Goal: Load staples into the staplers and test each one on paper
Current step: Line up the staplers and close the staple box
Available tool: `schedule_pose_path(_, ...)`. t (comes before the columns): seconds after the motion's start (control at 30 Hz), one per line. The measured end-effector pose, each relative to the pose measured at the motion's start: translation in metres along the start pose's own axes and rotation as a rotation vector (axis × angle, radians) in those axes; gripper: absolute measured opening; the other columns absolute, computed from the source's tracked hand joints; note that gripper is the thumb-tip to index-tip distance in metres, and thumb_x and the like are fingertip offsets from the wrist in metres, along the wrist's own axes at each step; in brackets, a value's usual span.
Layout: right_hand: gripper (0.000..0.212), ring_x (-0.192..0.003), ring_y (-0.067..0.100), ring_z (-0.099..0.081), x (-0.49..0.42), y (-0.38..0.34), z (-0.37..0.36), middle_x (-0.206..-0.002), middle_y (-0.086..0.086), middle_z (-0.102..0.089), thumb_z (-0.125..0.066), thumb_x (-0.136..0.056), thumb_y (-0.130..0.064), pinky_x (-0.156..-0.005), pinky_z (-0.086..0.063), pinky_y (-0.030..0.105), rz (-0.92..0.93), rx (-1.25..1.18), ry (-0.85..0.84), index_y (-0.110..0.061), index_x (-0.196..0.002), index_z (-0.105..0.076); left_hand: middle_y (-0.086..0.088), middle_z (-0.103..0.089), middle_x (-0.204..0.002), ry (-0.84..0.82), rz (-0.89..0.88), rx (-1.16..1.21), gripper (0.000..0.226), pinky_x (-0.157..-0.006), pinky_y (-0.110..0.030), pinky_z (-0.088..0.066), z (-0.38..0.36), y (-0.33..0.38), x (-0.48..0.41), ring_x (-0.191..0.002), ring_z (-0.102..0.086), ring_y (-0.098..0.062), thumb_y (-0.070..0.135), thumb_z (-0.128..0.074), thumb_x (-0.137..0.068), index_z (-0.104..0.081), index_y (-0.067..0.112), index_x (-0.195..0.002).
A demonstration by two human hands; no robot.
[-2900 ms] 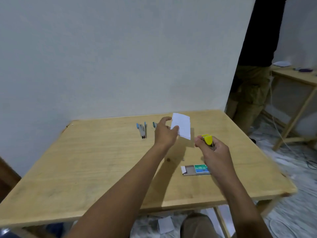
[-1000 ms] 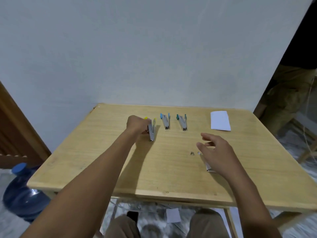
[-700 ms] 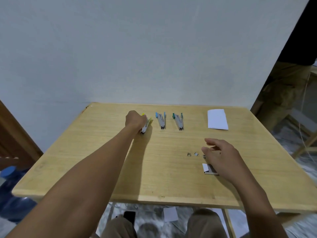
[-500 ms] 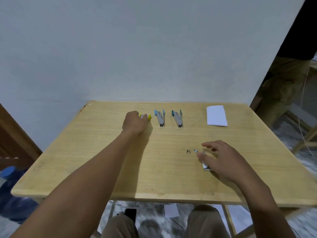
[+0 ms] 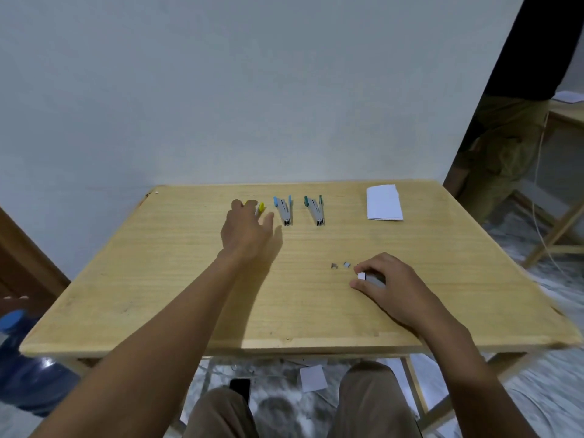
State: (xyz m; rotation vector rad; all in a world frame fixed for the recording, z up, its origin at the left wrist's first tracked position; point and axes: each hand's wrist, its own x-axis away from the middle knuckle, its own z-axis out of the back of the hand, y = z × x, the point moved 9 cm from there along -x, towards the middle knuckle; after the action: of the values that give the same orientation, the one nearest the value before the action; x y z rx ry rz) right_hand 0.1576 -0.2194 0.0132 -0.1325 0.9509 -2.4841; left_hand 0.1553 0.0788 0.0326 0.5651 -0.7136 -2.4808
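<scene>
The right hand (image 5: 390, 284) lay nearest, fingers curled around the staple box (image 5: 369, 277) on the wooden table (image 5: 158, 279), two loose staple strips (image 5: 340, 265) just beside it. Farther off, the left hand (image 5: 245, 230) hovered, fingers spread, over the yellow stapler (image 5: 261, 207); blue stapler (image 5: 283, 210), teal stapler (image 5: 315, 209) and folded paper (image 5: 383, 202) lay rightward

Single wide-angle head view, looking forward and down from above the seated person's knees, wooden table (image 5: 158, 279) close below, white wall (image 5: 252, 90) straight ahead, doorway at right edge.
</scene>
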Motion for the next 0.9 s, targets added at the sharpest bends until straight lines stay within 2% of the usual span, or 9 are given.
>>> schedule_pose_path(0.1,0.039,-0.098,-0.008,-0.053,0.006,-0.003,0.012,-0.112,-0.019,-0.057,-0.073,-0.082,-0.044,-0.077,-0.039,0.009,0.044,-0.042,0.035,-0.032,-0.118,-0.065,0.004,-0.053,-0.101,-0.025,-0.218,0.165,0.040,-0.078,-0.029,-0.044,0.001,0.040,0.045,-0.100,-0.057,-0.015,0.042,-0.062,-0.092,-0.064,0.018,-0.123)
schedule_pose_path(0.17,0.043,-0.097,-0.009,-0.049,0.013,0.002,0.026,-0.113,-0.026,-0.051,-0.073,-0.079,-0.050,-0.077,-0.038,0.012,0.052,0.002,0.087,-0.041,-0.120,-0.061,0.009,-0.050,-0.089,-0.125,-0.352,0.224,0.035,-0.078,-0.027,-0.045,-0.005,0.067,0.082,-0.091,-0.054,-0.008,0.039,-0.064,-0.091,-0.067,0.019,-0.120)
schedule_pose_path(0.3,0.049,-0.112,0.004,-0.042,0.028,0.035,0.043,-0.118,-0.025,-0.040,-0.071,-0.079,-0.056,-0.094,-0.042,0.033,-0.080,0.171,0.086,-0.046,-0.125,-0.055,0.005,-0.057,-0.091,-0.408,-0.450,0.204,0.041,-0.079,-0.031,-0.051,-0.037,0.105,0.138,-0.086,-0.057,-0.011,0.046,-0.061,-0.092,-0.066,0.023,-0.126)
schedule_pose_path(0.37,0.045,-0.116,0.009,-0.046,0.034,0.048,0.044,-0.118,-0.021,-0.046,-0.071,-0.082,-0.048,-0.101,-0.044,0.041,-0.124,0.166,0.058,-0.040,-0.124,-0.059,0.002,-0.058,-0.091,-0.450,-0.450,0.138,0.030,-0.072,-0.033,-0.049,-0.054,0.115,0.153,-0.088,-0.056,-0.015,0.044,-0.061,-0.091,-0.070,0.023,-0.111)
schedule_pose_path(0.43,0.035,-0.110,0.008,-0.052,0.037,0.052,0.043,-0.116,-0.015,-0.055,-0.070,-0.087,-0.037,-0.093,-0.048,0.030,-0.095,0.123,0.079,-0.033,-0.121,-0.064,0.002,-0.054,-0.086,-0.427,-0.408,0.116,0.024,-0.064,-0.029,-0.040,-0.063,0.118,0.157,-0.092,-0.057,-0.019,0.039,-0.060,-0.091,-0.064,0.019,-0.079)
schedule_pose_path(0.5,0.030,-0.100,0.002,-0.052,0.038,0.053,0.042,-0.111,-0.014,-0.056,-0.069,-0.089,-0.029,-0.076,-0.043,0.009,-0.061,0.094,0.100,-0.029,-0.119,-0.066,0.007,-0.049,-0.079,-0.405,-0.362,0.149,0.029,-0.063,-0.028,-0.038,-0.070,0.117,0.157,-0.105,-0.057,-0.021,0.034,-0.058,-0.093,-0.056,0.018,-0.068)
schedule_pose_path(0.63,0.029,-0.095,-0.007,-0.052,0.037,0.058,0.046,-0.108,-0.016,-0.057,-0.070,-0.089,-0.026,-0.068,-0.042,0.006,-0.043,0.030,0.124,-0.027,-0.117,-0.067,0.005,-0.058,-0.075,-0.364,-0.320,0.249,0.026,-0.066,-0.026,-0.044,-0.073,0.117,0.154,-0.099,-0.060,-0.018,0.030,-0.059,-0.093,-0.065,0.014,-0.074)
schedule_pose_path(0.77,0.030,-0.098,-0.002,-0.054,0.036,0.061,0.046,-0.112,-0.014,-0.061,-0.071,-0.088,-0.026,-0.069,-0.045,0.009,-0.032,-0.011,0.132,-0.027,-0.117,-0.067,0.004,-0.070,-0.087,-0.317,-0.283,0.294,0.019,-0.070,-0.037,-0.052,-0.068,0.118,0.152,-0.084,-0.060,-0.015,0.030,-0.062,-0.092,-0.077,0.018,-0.091)
schedule_pose_path(0.9,0.029,-0.096,-0.009,-0.054,0.036,0.055,0.042,-0.103,-0.020,-0.059,-0.073,-0.086,-0.025,-0.072,-0.044,0.001,-0.006,-0.044,0.139,-0.026,-0.116,-0.068,0.006,-0.075,-0.086,-0.346,-0.269,0.313,0.020,-0.067,-0.043,-0.053,-0.069,0.119,0.154,-0.079,-0.064,-0.017,0.034,-0.063,-0.092,-0.079,0.022,-0.092)
